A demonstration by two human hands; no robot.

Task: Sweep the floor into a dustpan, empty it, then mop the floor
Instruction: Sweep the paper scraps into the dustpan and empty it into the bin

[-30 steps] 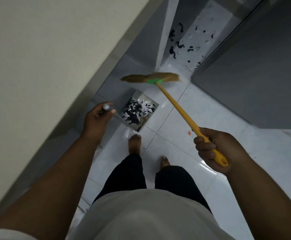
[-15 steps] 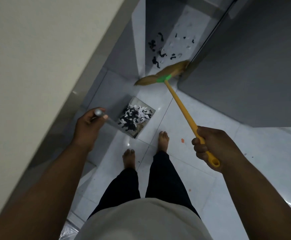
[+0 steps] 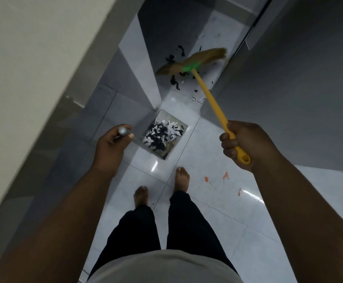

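My right hand (image 3: 241,142) grips the yellow handle of a broom (image 3: 211,98). Its straw head, with a green collar, rests blurred over black and white paper scraps (image 3: 176,58) on the floor at the far end of the corridor. My left hand (image 3: 111,144) holds the metal handle of a dustpan (image 3: 177,146). The pan sits low over the white tiles just ahead of my feet and is filled with black and white paper scraps (image 3: 162,134).
A cream wall with a grey skirting (image 3: 50,111) runs along the left. A grey door or panel (image 3: 289,88) closes the right side. Small orange scraps (image 3: 225,175) lie on the tiles by my right foot (image 3: 182,178).
I have stepped forward along the corridor. The broom head has moved from the air down onto the far pile of scraps, and the dustpan has come along in my left hand.
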